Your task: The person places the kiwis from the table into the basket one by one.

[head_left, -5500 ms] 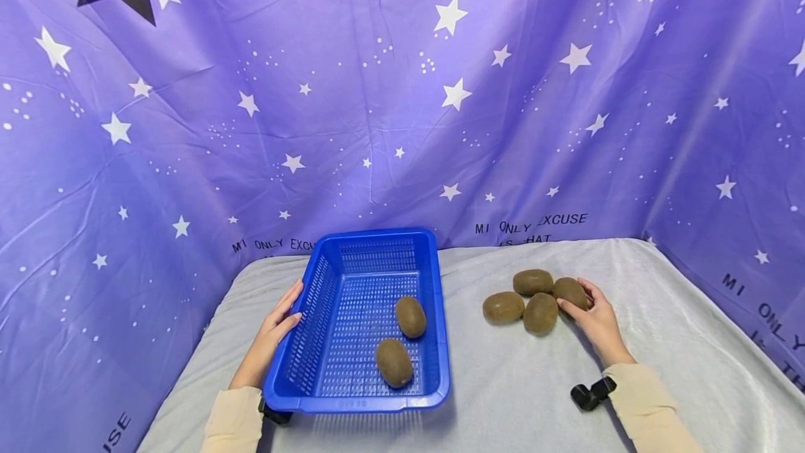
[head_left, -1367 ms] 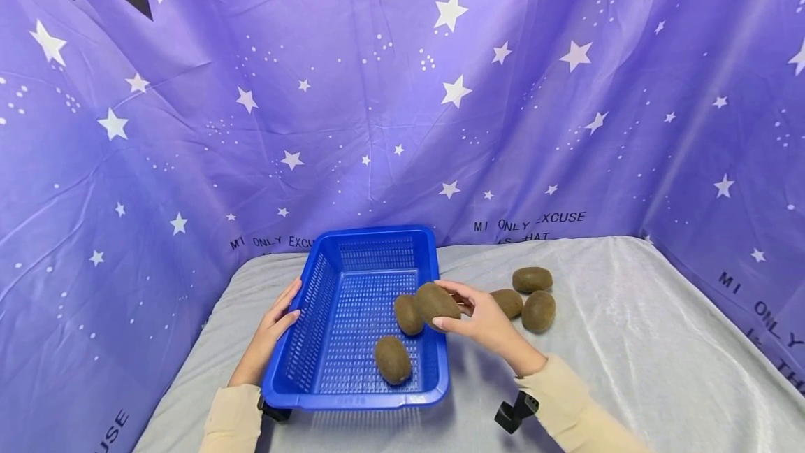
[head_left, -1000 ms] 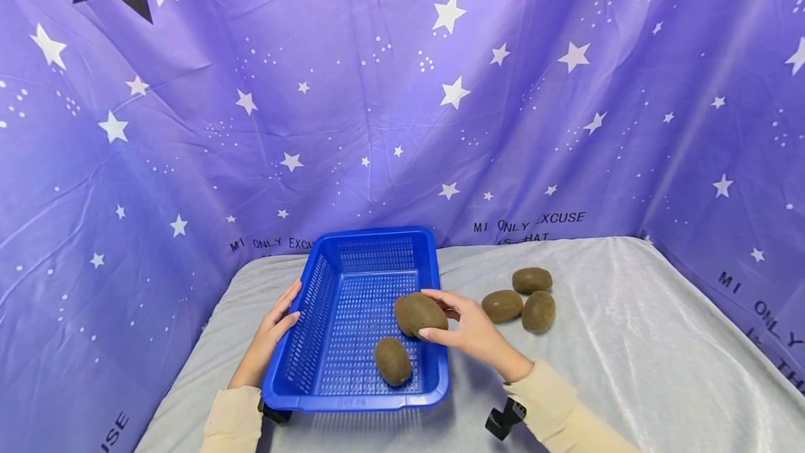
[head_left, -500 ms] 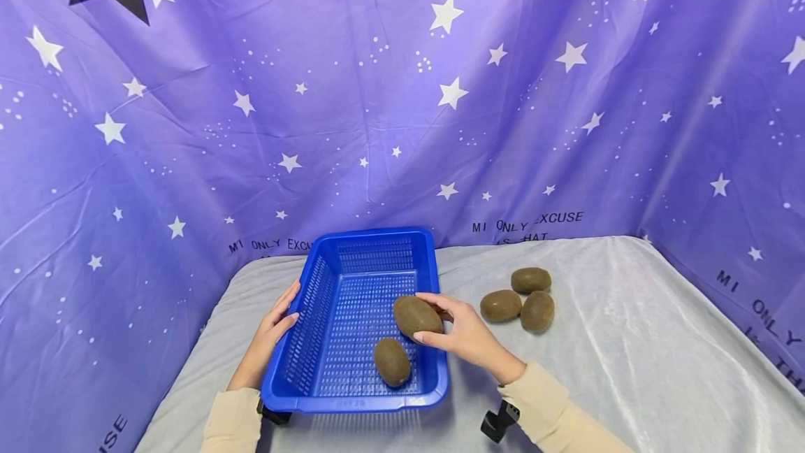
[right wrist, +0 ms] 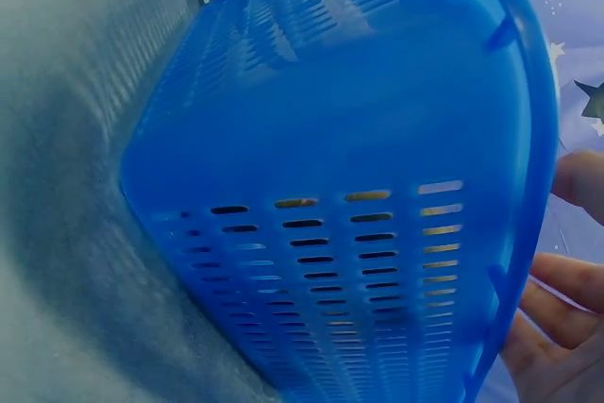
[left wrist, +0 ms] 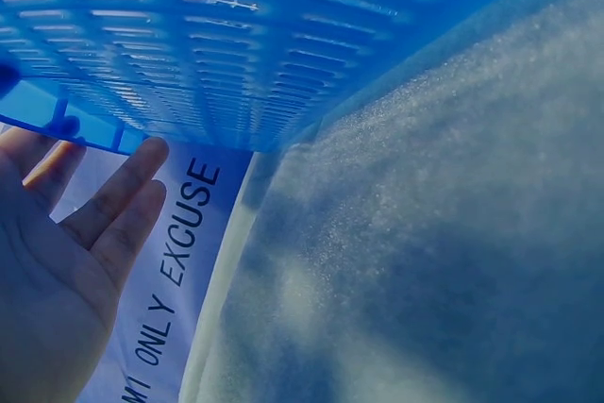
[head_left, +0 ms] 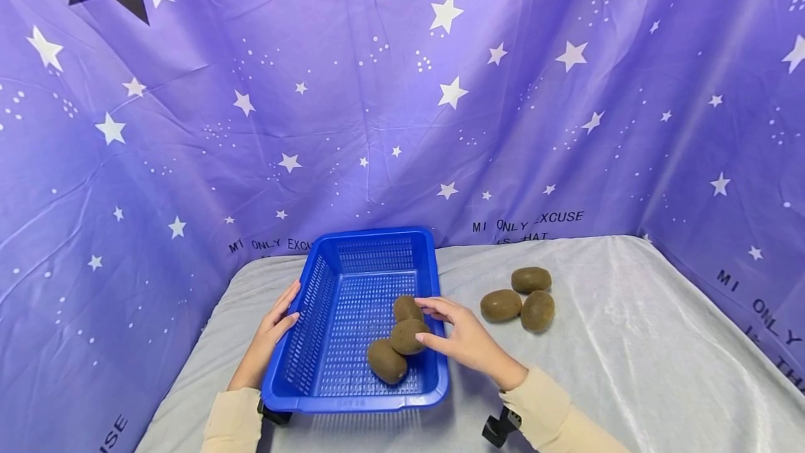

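Note:
Three brown kiwis are in the blue plastic basket (head_left: pixel 355 404): a far kiwi (head_left: pixel 407 307), a middle kiwi (head_left: pixel 407 338) and a near kiwi (head_left: pixel 386 362), bunched together at its right side. My right hand (head_left: pixel 468 341) reaches over the right rim with fingers and thumb spread, thumb tip beside the middle kiwi. Below that hand, the right wrist view shows the basket's slotted outer wall (right wrist: pixel 340 139). On the other side, my left hand (head_left: pixel 267 341) rests at the left rim. Its fingers (left wrist: pixel 118 186) are stretched out against the basket's edge in the left wrist view.
Right of the basket, three more kiwis lie grouped on the grey cloth: a left one (head_left: pixel 501 305), a back one (head_left: pixel 531 279) and a front one (head_left: pixel 537 312). A purple star-printed curtain (head_left: pixel 377 89) encloses the table (head_left: pixel 629 341) at the back and sides.
My right hand has carried a kiwi from the cloth group into the basket and let go of it. The near kiwi has shifted slightly left. My left hand has stayed at the rim.

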A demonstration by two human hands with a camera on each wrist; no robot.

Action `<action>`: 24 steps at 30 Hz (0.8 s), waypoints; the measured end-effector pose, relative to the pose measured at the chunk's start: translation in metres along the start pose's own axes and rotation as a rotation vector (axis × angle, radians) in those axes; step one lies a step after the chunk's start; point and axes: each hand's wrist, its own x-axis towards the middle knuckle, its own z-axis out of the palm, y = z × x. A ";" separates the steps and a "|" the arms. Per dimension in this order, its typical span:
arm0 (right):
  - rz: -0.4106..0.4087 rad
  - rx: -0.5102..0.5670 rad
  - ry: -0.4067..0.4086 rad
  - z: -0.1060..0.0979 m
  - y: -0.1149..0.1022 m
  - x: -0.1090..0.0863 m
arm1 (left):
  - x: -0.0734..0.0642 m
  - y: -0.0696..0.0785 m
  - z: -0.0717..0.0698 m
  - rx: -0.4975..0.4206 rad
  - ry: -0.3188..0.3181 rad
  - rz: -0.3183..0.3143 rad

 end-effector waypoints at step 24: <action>0.027 -0.173 0.251 -0.059 -0.003 -0.037 | 0.000 -0.002 0.000 -0.020 0.007 -0.036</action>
